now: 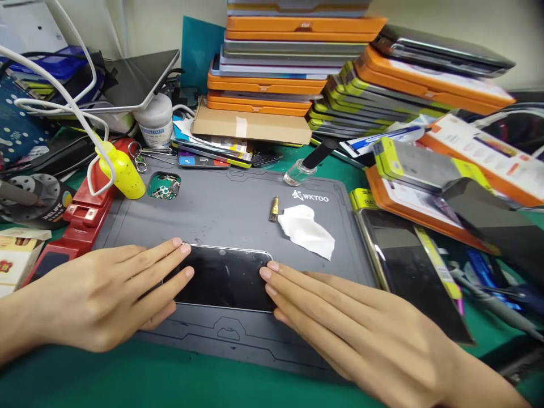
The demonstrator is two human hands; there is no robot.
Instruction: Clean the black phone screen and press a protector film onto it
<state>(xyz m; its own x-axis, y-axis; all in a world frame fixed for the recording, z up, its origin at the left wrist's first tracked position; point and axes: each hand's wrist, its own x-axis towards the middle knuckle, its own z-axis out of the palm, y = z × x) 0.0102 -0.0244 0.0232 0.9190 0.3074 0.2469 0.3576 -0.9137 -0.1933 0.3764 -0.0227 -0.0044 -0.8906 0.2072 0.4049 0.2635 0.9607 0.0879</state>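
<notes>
- A phone [225, 280] lies at the centre of the frame, slightly below the middle, its long side running across the picture, on a grey mat [212, 218].
- Its face is black and glossy, the screen dark, with small pale marks or reflections toward the upper part.
- A thin bright edge lines its long upper and lower sides; the upper right corner is rounded.
- Both short ends are partly covered by fingers, so its full outline is hidden.
- The left hand [100, 300], in the lower left of the frame, has its fingers stretched out, tips over the phone's left end; whether they grip it, I cannot tell.
- The right hand [382, 328], in the lower right, has its fingers straight and close together, tips at the phone's right end; here too a grip cannot be made out.
- Above the phone, right of the frame's centre, a small brass-coloured brush [274, 208] lies just beside a white wipe [308, 231].
- Higher up, a clear bottle [300, 171] with a black cap stands at the mat's upper edge.
</notes>
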